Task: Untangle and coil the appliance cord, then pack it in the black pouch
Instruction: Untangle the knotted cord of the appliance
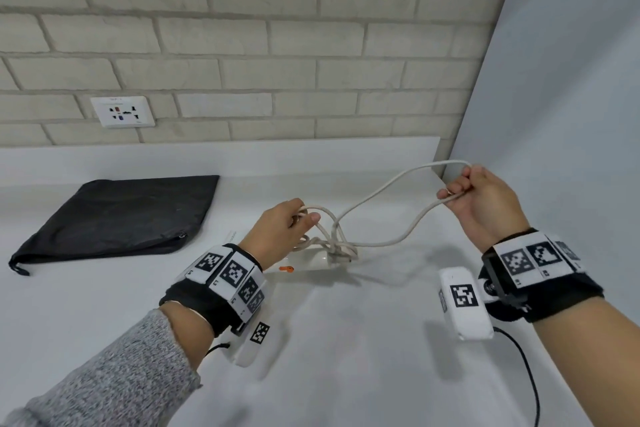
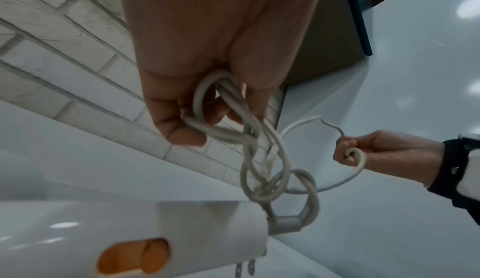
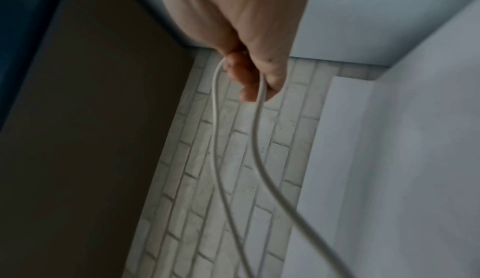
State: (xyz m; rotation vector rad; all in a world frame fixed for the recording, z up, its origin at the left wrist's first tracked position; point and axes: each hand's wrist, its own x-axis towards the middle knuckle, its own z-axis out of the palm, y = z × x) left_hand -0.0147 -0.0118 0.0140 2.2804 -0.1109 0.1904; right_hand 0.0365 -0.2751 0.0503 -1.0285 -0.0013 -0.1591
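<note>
A pale grey appliance cord (image 1: 377, 199) (image 2: 262, 145) (image 3: 255, 139) runs from a knotted tangle (image 1: 337, 246) at the end of a white appliance (image 1: 311, 262) (image 2: 130, 235) lying on the counter. My left hand (image 1: 294, 224) (image 2: 205, 89) grips several loops of the cord just above the tangle. Up and to the right, my right hand (image 1: 476, 199) (image 2: 363, 149) (image 3: 249, 61) holds a folded loop of cord in a fist. A flat black pouch (image 1: 121, 215) lies on the counter to the left, apart from both hands.
The white counter (image 1: 346, 340) meets a brick wall (image 1: 242, 45) with a socket plate (image 1: 122, 112) behind the pouch. A plain white panel (image 1: 571, 97) closes the right side. An orange switch (image 1: 286, 268) (image 2: 135, 256) and plug prongs (image 2: 245, 270) show on the appliance.
</note>
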